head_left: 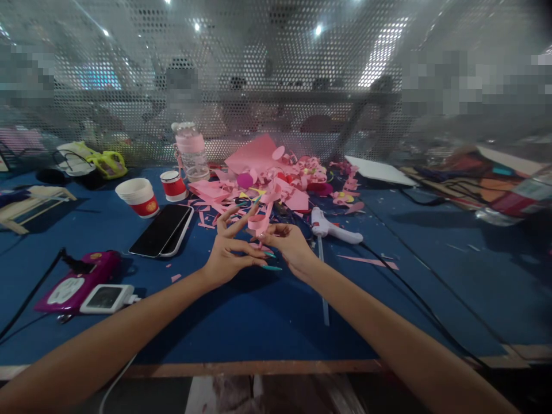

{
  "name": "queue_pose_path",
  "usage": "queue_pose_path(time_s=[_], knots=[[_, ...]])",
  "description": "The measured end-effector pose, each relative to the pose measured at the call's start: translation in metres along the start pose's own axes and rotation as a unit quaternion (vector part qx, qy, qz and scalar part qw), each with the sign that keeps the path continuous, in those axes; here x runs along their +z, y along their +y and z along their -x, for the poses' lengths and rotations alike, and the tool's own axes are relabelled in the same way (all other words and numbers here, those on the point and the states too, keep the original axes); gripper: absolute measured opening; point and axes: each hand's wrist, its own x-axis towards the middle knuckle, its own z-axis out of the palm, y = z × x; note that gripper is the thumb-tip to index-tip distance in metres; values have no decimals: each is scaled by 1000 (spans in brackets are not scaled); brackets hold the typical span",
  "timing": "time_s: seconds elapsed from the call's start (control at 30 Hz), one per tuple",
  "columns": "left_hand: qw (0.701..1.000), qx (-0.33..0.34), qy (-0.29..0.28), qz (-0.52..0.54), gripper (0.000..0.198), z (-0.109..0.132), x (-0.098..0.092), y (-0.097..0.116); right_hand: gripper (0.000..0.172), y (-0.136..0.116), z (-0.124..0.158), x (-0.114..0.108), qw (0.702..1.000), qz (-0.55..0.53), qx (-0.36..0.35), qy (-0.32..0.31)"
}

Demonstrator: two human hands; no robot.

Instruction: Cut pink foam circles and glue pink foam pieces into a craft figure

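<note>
A curled pink paper strip is up in front of me over the blue table. My right hand pinches its lower end between thumb and fingers. Close beside it on the left, my left hand has its long-nailed fingers spread apart around the curl. Whether any left fingertip touches the paper, I cannot tell. Just beyond both hands lies a heap of pink paper scraps. A white hot glue gun rests right of the heap, a clear glue stick sticking out towards me.
At left are a black-screened phone, a paper cup, a red tape-like roll and a purple power strip. A clear bottle stands behind. The glue gun's black cord crosses the right side. Perforated metal mesh closes the back.
</note>
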Motion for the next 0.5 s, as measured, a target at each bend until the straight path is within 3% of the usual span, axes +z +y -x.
queue_pose_path(time_s=[0.17,0.5], knots=[[1000,-10,-4,-14,21,0,0,1,29,0,1,0,1000,0,2,8],[1000,-16,-9,1,8,0,0,1,32,1,0,0,1000,11,6,14]])
